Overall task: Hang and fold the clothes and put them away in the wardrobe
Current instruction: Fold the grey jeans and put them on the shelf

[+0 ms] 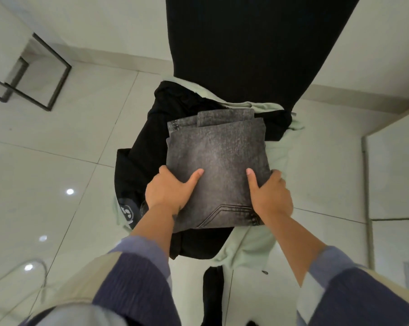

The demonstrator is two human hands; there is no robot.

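Both hands, left hand (168, 191) and right hand (269, 194), clamp the near edge of the folded grey jeans (216, 161), thumbs on top, above the floor's clothes pile (147, 142). Held only at that edge, the far layers could sag and unfold when lifted.

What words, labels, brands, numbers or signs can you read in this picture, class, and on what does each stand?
No text can be read with certainty.
A round white emblem on the black garment, beside the left hand: a logo, possibly the letter "S", too blurred to be sure.
The folded grey jeans, held in both hands (right hand): no label visible.
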